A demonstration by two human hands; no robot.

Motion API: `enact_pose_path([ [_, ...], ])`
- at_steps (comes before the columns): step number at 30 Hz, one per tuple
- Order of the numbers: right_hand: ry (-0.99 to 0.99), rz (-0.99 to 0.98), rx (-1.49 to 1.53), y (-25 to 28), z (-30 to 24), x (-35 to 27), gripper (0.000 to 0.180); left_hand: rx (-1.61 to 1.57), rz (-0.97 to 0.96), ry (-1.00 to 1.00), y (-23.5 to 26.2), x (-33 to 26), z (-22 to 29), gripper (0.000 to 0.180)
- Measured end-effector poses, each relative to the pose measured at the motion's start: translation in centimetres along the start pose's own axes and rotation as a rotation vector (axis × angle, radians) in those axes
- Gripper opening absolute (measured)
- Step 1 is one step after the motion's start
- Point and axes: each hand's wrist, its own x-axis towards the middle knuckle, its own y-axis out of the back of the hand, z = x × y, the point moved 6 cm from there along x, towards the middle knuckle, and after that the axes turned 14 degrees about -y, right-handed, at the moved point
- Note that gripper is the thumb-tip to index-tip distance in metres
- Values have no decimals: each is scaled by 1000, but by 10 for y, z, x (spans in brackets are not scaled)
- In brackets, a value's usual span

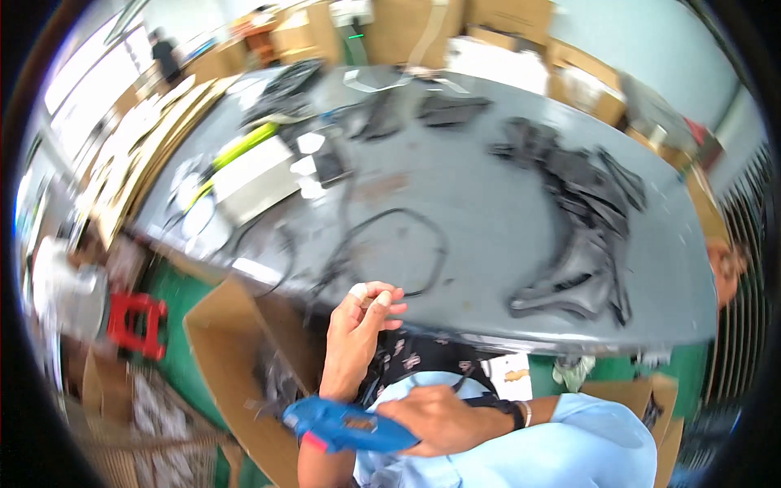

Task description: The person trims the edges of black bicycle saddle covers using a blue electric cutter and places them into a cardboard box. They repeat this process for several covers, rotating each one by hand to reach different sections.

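My right hand [443, 419] is closed round a blue hand tool [362, 427] with a pink part near its end. The tool lies across my left forearm in this view; blur hides its exact kind. Just beyond it, at the table's near edge, my left hand [354, 329] is raised with its fingers apart and loosely bent. Nothing shows in it, and white wrapping covers a fingertip. A thin black cord [435, 236] lies looped on the grey table [480, 195] beyond my left hand.
Dark grey fabric pieces [582, 220] lie along the table's right side, with more black cloth at the back. A white box [256, 179] stands at the left. Below are an open carton [228, 350] and a red stool [138, 325]. Far left, a person [165, 57] stands.
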Motion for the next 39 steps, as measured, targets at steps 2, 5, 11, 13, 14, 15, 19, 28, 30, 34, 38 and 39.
enact_pose_path([
  [2, -6, 11, 50, 3, 1, -13, 52, 113, -237, -12, -55, 26, -14, 23],
  [5, 3, 69, 112, 17, -2, -24, 44, 232, -462, -14, -128, 50, -48, 26],
  [11, -27, 191, 136, 39, 16, -43, 44, 859, -622, -635, -222, 49, -69, 34],
  [13, -60, 177, 133, 40, 25, -47, 45, 861, -816, -262, -225, 50, -77, 37],
  [14, -77, 192, 179, 40, 29, -48, 48, 721, -815, -209, -214, 52, -74, 37],
  [15, -94, 210, 224, 42, 32, -49, 51, 731, -812, -211, -200, 51, -70, 37],
  [19, -170, 489, 202, 73, 48, -46, 50, 467, -578, 9, -110, 42, -58, 33],
  [28, -557, 869, 436, 101, 111, -30, 52, -183, 5, 231, 17, -64, -29, 31],
  [30, -536, 827, 358, 103, 103, -16, 51, -214, 69, 228, 23, -80, -31, 32],
  [34, -517, 589, 303, 94, 84, 11, 48, -294, -70, 198, 29, -95, -37, 44],
  [38, -503, 397, 253, 85, 66, 27, 54, -606, 50, 63, 46, -82, -12, 57],
  [39, -484, 371, 255, 80, 65, 32, 54, -601, 75, 43, 50, -81, -9, 57],
])
